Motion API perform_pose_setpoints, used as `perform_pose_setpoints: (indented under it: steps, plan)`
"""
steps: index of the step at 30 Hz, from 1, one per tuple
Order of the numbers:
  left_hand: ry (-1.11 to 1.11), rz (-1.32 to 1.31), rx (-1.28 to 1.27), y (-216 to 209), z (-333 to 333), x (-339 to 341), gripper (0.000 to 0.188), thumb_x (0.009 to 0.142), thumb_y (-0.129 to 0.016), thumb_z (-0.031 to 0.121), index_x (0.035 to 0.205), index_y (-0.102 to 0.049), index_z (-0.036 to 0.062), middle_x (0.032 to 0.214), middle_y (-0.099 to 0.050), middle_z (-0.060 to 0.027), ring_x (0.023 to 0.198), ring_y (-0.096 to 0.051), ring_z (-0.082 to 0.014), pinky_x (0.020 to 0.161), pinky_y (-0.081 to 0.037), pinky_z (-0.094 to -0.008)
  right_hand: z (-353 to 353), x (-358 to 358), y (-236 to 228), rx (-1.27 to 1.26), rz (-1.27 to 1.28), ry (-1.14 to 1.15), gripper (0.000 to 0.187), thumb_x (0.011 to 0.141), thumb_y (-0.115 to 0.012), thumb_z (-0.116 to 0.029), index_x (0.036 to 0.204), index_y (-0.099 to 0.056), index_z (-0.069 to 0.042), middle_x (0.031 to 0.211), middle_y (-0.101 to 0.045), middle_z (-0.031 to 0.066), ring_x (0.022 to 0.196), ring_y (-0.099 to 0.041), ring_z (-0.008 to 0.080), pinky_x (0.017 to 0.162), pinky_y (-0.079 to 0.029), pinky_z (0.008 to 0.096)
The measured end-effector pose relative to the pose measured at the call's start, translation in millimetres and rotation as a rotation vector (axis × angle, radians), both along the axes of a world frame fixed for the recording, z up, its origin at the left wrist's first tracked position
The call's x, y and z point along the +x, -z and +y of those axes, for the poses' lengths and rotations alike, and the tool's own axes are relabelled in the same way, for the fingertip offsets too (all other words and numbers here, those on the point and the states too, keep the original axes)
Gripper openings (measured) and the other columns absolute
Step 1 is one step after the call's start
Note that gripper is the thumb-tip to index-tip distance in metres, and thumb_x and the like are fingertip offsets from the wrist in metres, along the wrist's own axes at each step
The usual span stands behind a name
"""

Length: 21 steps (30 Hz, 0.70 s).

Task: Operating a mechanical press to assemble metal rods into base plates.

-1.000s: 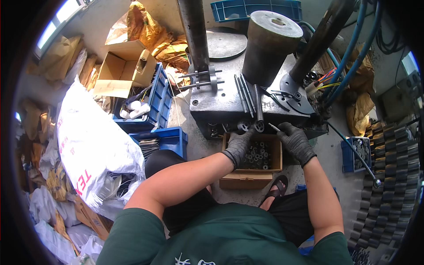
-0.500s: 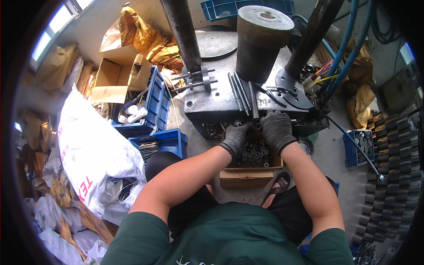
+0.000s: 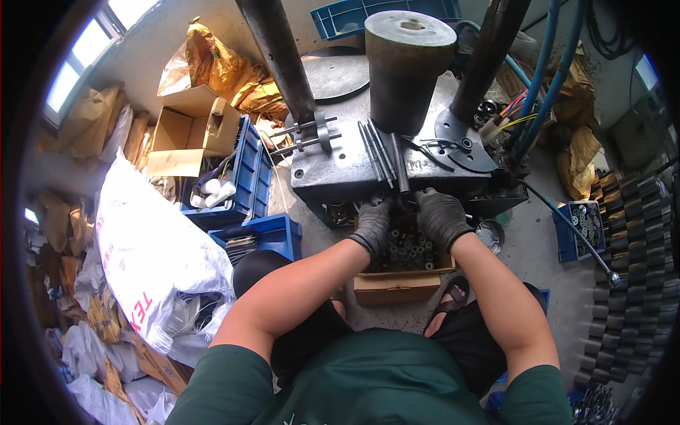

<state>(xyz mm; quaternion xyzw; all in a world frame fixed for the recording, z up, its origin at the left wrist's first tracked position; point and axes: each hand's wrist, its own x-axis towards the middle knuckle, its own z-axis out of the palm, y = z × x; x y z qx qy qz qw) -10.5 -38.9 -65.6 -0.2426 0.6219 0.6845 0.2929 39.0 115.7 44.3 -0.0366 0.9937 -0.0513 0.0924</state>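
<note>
Both my hands wear dark grey gloves and meet at the front edge of a steel machine base (image 3: 340, 166). My left hand (image 3: 374, 225) is curled just below that edge, its fingertips mostly hidden. My right hand (image 3: 442, 218) is closed a little to the right, beside the lower end of a dark metal tube (image 3: 401, 170) lying on the base. What either hand grips is too hidden to name. Under them stands an open cardboard box (image 3: 397, 289) holding many small metal rings (image 3: 411, 248). Several thin metal rods (image 3: 375, 152) lie left of the tube.
A thick steel cylinder (image 3: 404, 85) rises from the base between two dark columns (image 3: 280, 64). Curved plates (image 3: 460, 142) lie right. Blue crates (image 3: 265, 237) and a white sack (image 3: 152, 248) stand left; a small blue bin (image 3: 581, 230) and stacked dark metal parts (image 3: 623, 276) stand right.
The view has shifted slightly, so the machine sits a little further left. Both hands stay at the base's front edge; my left hand is turned more upright.
</note>
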Motion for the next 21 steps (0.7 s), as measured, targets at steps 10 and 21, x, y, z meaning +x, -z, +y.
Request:
perform_pose_setpoints:
  steps: [10, 21]
  plan:
    - [-0.127, 0.225, -0.085, -6, -2, 8, 0.037, 0.092, -0.072, 0.028, 0.116, -0.062, 0.0018, 0.100, -0.070, -0.0132, 0.080, -0.071, -0.0218, 0.069, -0.057, -0.0350, 2, 15, 41, -0.835, -0.099, 0.418, 0.037, 0.094, -0.062, -0.024, 0.125, -0.063, -0.004, 0.115, -0.071, 0.0171, 0.105, -0.069, 0.0311, 0.094, -0.053, 0.0408]
    - [-0.116, 0.019, 0.357, -58, -2, 22, 0.028, 0.096, -0.068, 0.031, 0.112, -0.064, 0.0093, 0.096, -0.069, -0.0050, 0.078, -0.066, -0.0176, 0.068, -0.054, -0.0329, -10, 27, 39, -1.548, -0.184, 0.658, 0.041, 0.094, -0.062, -0.016, 0.132, -0.056, -0.002, 0.110, -0.070, 0.0104, 0.095, -0.067, 0.0175, 0.081, -0.054, 0.0303]
